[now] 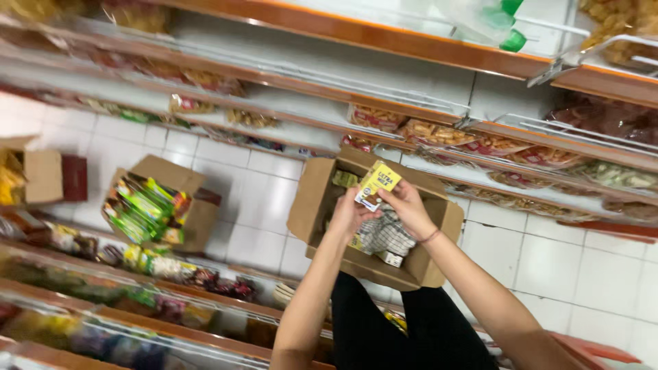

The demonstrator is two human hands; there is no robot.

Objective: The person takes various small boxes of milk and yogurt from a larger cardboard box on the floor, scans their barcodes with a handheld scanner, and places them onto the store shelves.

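Both hands hold a small yellow carton point(378, 183) above an open cardboard box point(312, 205) that rests on the white tiled floor. My left hand point(348, 216) grips the carton's lower end and my right hand point(406, 205) holds its right side. Inside the box lie more small cartons and a checkered cloth point(384, 235). My dark trousers show below the box.
Store shelves with orange edges run across the top, stocked with bagged snacks point(432, 132). A second open cardboard box point(154, 205) with green and yellow packets stands on the floor at left. Another box point(38, 175) sits at far left. A lower shelf of packets point(137, 301) lies near me.
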